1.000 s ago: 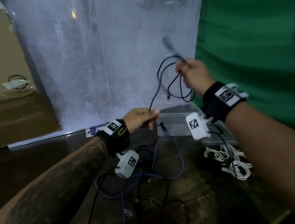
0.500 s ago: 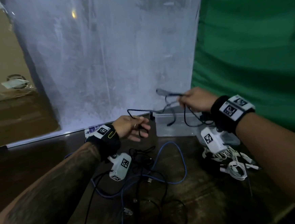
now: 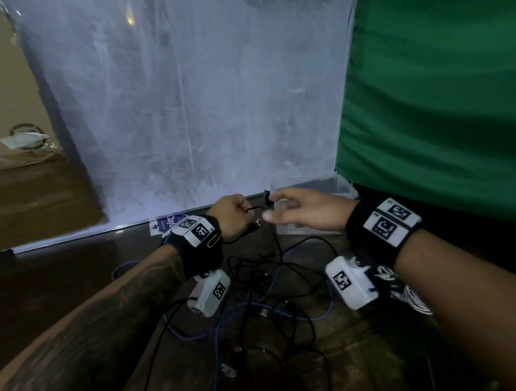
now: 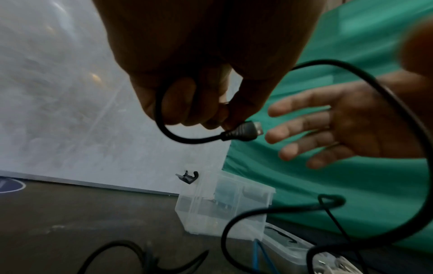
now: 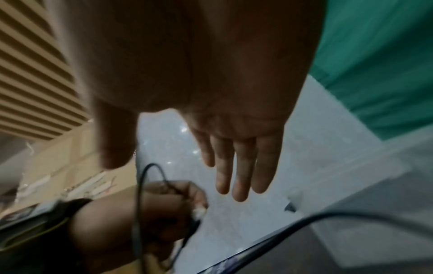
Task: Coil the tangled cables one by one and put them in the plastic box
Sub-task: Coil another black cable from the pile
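The left hand (image 3: 232,212) pinched a black cable (image 4: 164,128) just behind its USB plug (image 4: 246,128), fingers curled round it, above the table (image 3: 56,279). The right hand (image 3: 301,213) hung beside it with fingers straight and spread, holding nothing. The cable's slack trailed down into the tangle (image 3: 267,290) of black and blue leads near the box (image 3: 341,185), where another cable's end poked over the rim. The cable looked light, limp and springy, likely to snag in the pile; gripping behind the plug and feeding loops into the free palm would probably suit
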`<action>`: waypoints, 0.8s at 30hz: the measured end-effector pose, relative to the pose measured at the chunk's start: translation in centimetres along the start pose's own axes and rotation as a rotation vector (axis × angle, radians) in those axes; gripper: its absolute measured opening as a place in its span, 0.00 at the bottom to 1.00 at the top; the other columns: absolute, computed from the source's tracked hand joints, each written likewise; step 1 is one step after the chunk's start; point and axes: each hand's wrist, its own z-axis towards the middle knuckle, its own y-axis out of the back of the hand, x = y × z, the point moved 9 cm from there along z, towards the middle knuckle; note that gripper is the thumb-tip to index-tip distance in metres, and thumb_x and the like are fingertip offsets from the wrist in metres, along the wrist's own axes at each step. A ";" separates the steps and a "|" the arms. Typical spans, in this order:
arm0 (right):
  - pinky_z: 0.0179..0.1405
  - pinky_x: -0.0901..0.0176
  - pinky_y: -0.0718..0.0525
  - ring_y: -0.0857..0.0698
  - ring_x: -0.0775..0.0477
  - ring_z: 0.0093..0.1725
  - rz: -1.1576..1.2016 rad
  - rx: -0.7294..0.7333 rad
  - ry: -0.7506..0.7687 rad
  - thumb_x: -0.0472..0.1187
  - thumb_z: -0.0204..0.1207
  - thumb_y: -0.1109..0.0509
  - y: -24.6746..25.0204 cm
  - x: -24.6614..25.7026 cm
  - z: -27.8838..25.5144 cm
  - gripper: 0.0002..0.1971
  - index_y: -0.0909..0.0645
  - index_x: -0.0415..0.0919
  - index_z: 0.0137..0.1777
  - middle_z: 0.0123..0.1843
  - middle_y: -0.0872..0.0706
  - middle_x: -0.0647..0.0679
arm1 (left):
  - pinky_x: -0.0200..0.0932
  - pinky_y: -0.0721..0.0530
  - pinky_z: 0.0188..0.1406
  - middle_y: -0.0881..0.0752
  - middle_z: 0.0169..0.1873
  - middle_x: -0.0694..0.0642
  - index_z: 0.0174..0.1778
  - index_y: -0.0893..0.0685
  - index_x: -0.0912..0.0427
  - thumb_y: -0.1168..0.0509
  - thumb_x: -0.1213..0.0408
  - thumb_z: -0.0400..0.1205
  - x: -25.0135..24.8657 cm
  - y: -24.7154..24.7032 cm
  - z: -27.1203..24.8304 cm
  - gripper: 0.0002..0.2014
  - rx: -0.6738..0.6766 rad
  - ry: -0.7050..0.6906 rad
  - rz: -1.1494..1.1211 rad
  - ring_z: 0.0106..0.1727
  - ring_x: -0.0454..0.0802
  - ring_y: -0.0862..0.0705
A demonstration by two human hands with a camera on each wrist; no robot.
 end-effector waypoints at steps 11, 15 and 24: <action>0.16 0.67 0.42 0.38 0.57 0.19 0.466 -0.421 0.039 0.37 0.87 0.40 5.2 -2.1 2.6 0.10 0.20 0.41 0.44 0.28 0.28 0.50 | 0.33 0.32 0.20 0.29 0.18 0.47 0.35 0.23 0.59 0.34 0.62 0.83 3.6 -1.1 -1.4 0.11 0.125 0.008 -0.535 0.19 0.43 0.35; 0.16 0.67 0.41 0.36 0.58 0.19 0.508 -0.584 -0.002 0.37 0.85 0.39 6.1 -4.7 3.5 0.11 0.19 0.44 0.43 0.28 0.24 0.53 | 0.36 0.29 0.19 0.36 0.18 0.49 0.33 0.25 0.58 0.39 0.56 0.85 4.1 -3.0 -3.1 0.15 0.206 0.117 -0.717 0.17 0.45 0.40; 0.13 0.71 0.35 0.30 0.61 0.15 0.429 -0.499 -0.178 0.31 0.78 0.35 0.0 -11.2 6.1 0.10 0.20 0.44 0.38 0.27 0.22 0.46 | 0.42 0.22 0.31 0.29 0.27 0.50 0.43 0.22 0.58 0.45 0.65 0.78 -1.2 -2.7 -5.1 0.06 0.517 -0.024 -1.461 0.25 0.45 0.29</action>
